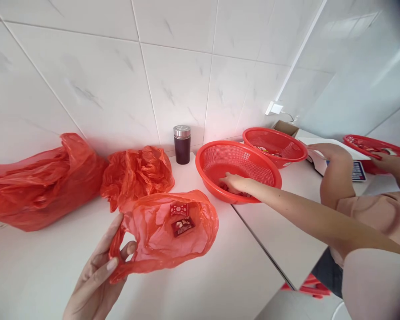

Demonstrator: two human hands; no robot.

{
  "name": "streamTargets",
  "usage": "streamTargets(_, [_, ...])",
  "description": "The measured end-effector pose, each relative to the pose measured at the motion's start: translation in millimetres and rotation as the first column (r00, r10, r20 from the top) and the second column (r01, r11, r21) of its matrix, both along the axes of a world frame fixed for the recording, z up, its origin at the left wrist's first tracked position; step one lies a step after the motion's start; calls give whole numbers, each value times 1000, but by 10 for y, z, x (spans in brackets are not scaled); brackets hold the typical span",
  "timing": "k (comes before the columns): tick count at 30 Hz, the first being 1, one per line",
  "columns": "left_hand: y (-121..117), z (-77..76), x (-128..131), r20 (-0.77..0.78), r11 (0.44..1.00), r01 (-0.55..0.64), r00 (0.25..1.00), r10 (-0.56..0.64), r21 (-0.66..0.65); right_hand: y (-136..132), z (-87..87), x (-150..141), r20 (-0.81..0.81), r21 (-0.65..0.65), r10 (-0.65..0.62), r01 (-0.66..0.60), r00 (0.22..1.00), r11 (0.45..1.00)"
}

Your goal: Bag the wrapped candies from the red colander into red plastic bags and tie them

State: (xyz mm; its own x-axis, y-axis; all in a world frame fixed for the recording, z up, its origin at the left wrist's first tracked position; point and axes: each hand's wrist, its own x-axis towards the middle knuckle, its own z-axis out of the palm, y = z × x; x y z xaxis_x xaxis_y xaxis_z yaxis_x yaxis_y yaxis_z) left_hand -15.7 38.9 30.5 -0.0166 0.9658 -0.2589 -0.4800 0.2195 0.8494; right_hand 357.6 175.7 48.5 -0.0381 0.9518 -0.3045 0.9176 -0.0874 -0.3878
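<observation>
My left hand (100, 271) is closed on the handle side of a thin red plastic bag (153, 249), whose mouth faces me. Two small red wrapped packets (182, 226) lie inside it. My right hand (234, 182) reaches down into a red plastic colander (208, 155) with a perforated wall. Small dark red pieces show under and beside that hand at the colander's bottom. Its fingertips are mostly hidden, so whether they grip anything does not show.
Crumpled red bags (136, 173) and a fuller red bag (43, 186) lie left. A dark tumbler (182, 146) stands by the tiled wall. At right are a second red colander (276, 140), a scale (358, 171), a person's arm (336, 173) and another red basket (350, 141).
</observation>
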Motion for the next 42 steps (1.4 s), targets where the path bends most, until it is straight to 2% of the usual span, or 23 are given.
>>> streamTargets(6, [6,11,-15,-17,1000,-4,1000,4,8,68,179,49,-80,5,-43,43,996,999])
streamTargets(11, [5,5,-8,0,1000,4,1000,-4,14,178,500,51,-194,45,-28,38,981,998])
streamTargets(13, [3,5,-2,8,1000,3,1000,-3,23,109,662,-88,-285,101,38,-9,958,995])
streamTargets(16, [-2,11,12,55,999,-4,998,2,49,-115,825,-489,-431,193,231,-161,872,968])
streamTargets(18, [-8,16,15,82,998,1,997,-7,69,-277,803,-834,-476,171,363,-321,801,931])
streamTargets(21, [-17,14,-10,81,994,42,995,-50,101,-423,581,-1316,-470,114,497,-509,729,853])
streamTargets(24, [-17,10,-61,58,988,64,996,-72,137,-422,386,-1593,-340,170,580,-557,741,812])
streamTargets(26, [-12,16,-87,51,988,44,997,-52,145,-375,393,-1620,-313,198,591,-557,743,806])
streamTargets(28, [-8,29,-98,55,990,16,998,-23,138,-308,497,-1518,-372,219,569,-527,733,821])
streamTargets(30, [-6,44,-94,61,992,6,998,-14,127,-219,618,-1291,-402,271,530,-456,746,847])
streamTargets(32, [-7,55,-85,69,993,7,997,-15,117,-109,678,-950,-296,298,455,-371,840,879])
streamTargets(33, [-7,58,-81,73,993,6,997,-14,114,-53,671,-749,-186,275,388,-331,903,903])
streamTargets(34, [-8,59,-77,75,994,3,997,-12,114,-2,640,-539,-59,221,313,-293,948,930])
streamTargets(36, [-10,56,-72,73,993,1,997,-10,122,69,518,-136,133,20,155,-159,979,987])
streamTargets(38, [-9,52,-69,65,991,0,998,-9,137,78,354,171,248,-132,79,-48,965,990])
streamTargets(40, [-7,51,-65,57,990,3,998,-11,138,28,199,332,279,-189,49,5,959,982])
streamTargets(42, [-4,54,-59,55,992,2,998,-9,124,-53,88,355,291,-120,12,24,957,992])
